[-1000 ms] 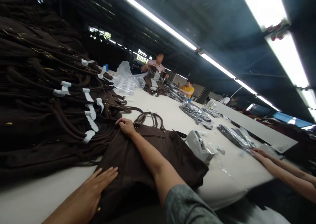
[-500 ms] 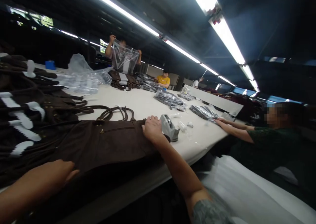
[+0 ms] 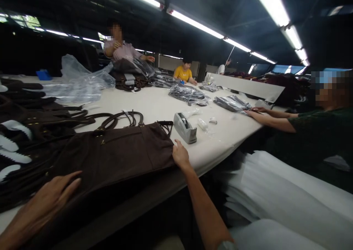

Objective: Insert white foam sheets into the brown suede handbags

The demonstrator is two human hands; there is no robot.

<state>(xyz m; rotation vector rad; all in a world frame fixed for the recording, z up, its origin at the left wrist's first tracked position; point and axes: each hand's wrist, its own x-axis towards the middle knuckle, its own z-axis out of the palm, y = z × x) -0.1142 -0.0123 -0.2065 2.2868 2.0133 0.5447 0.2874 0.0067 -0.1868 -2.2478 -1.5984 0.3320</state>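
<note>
A dark brown handbag [image 3: 124, 156] lies flat along the near edge of the table, its two looped handles [image 3: 121, 119] pointing away from me. My left hand [image 3: 51, 196] rests at the near left part of the bag, fingers stretched out and apart. At the bag's right end, my right hand [image 3: 181, 155] is closed on the side edge, with some fingers hidden. A grey tape dispenser [image 3: 185, 128] stands just beyond that hand, apart from it. To the left, more brown bags [image 3: 30, 123] are piled, with white paper-like strips [image 3: 16, 154] around their handles.
Clear plastic bags [image 3: 79, 84] lie at the far left. Several plastic-wrapped bags [image 3: 190, 93] sit across the white table [image 3: 154, 108]. A co-worker's hands [image 3: 257, 112] touch one at right. White sheets [image 3: 275, 191] are stacked at lower right. Other people stand behind the table.
My right hand has slid from the bag's top right corner down to its right side. My left hand's fingers have spread. The far person has lowered the plastic bag onto a handbag.
</note>
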